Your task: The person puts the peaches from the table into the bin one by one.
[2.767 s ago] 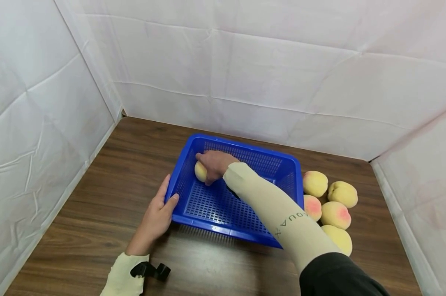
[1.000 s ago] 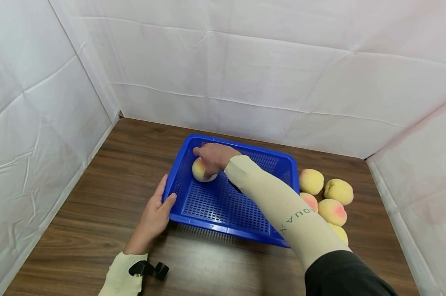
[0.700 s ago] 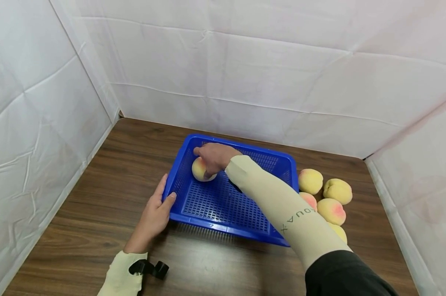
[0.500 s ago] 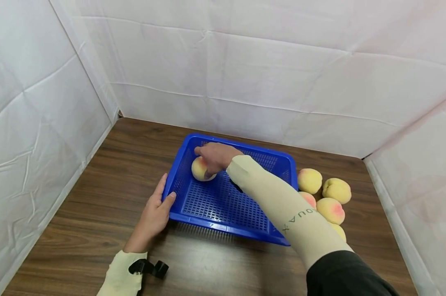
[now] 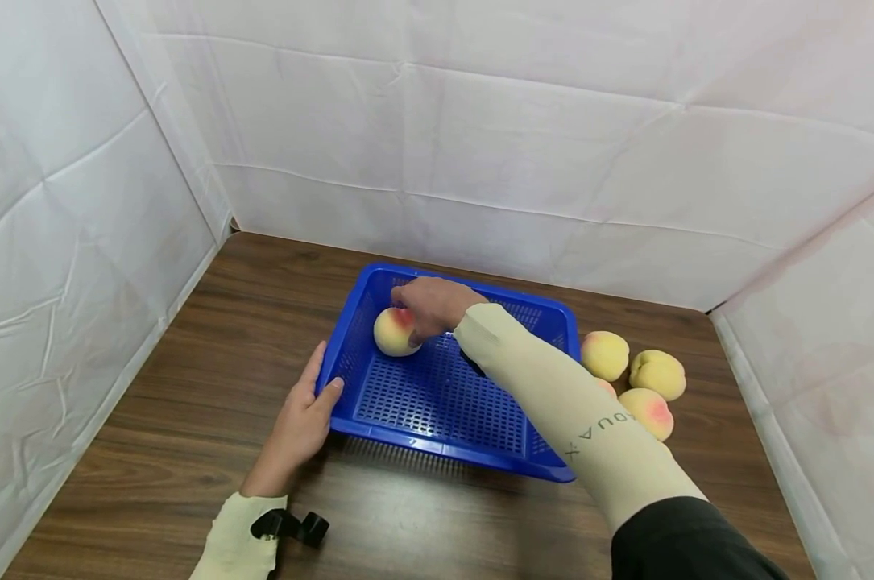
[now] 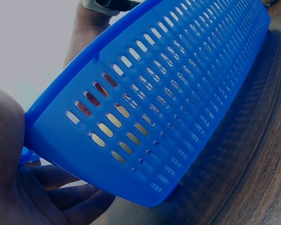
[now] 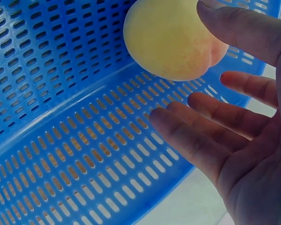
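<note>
A blue perforated plastic basket (image 5: 447, 449) stands on the brown wooden table. My left hand (image 5: 300, 427) grips its left side, thumb on the rim and fingers along the outer wall; the left wrist view shows the slotted basket wall (image 6: 61, 126) close up. Inside, at the left end, sits one yellow peach (image 5: 389, 333) with a red blush. My right hand (image 5: 440, 306) is over the basket just right of that peach. In the right wrist view its fingers are spread and apart from the peach (image 7: 166, 40), while the thumb tip overlaps the fruit's edge; contact there cannot be told.
Several peaches (image 5: 657, 374) lie on the table to the right of the basket, partly hidden by my right forearm (image 5: 567, 395). White sheeting (image 5: 480, 145) encloses the table at the back and both sides.
The right hand first lowered the peach into the basket's left end; now its fingers have come off it and moved slightly right. The left hand keeps its hold on the basket.
</note>
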